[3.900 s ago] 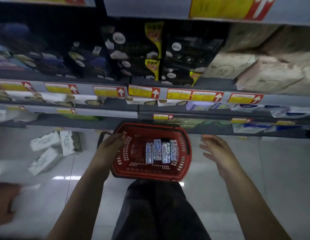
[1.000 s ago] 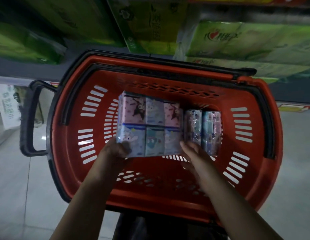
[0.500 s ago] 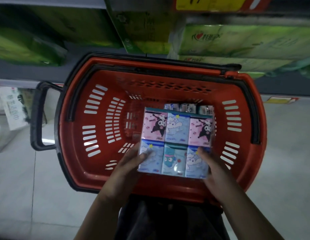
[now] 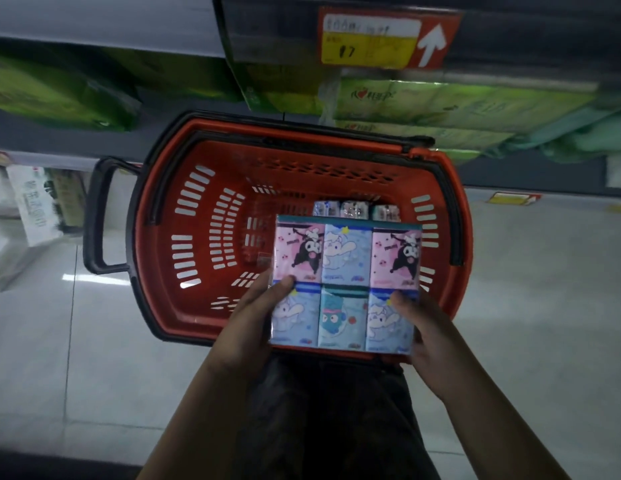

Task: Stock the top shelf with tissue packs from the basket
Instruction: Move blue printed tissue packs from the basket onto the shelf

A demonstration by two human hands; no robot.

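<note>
A tissue pack (image 4: 345,271), a flat block of pink and blue cartoon-printed packets in clear wrap, is held above the red basket (image 4: 198,244). My left hand (image 4: 253,320) grips its lower left edge, thumb on the front. My right hand (image 4: 423,330) grips its lower right corner, thumb on the front too. More tissue packs (image 4: 354,209) lie on the basket floor behind it, mostly hidden. The basket stands on the floor in front of my legs, its black handle (image 4: 97,216) folded out to the left.
Low shelves behind the basket hold green tissue bundles (image 4: 423,105) and green bags (image 4: 52,95). A yellow and red price tag (image 4: 385,39) hangs on the shelf edge above. White packs (image 4: 28,202) lie on the tiled floor at the left.
Both hands reached into the basket, took hold of the tissue pack and lifted it up and toward me. The view has tilted up slightly, showing more shelf.
</note>
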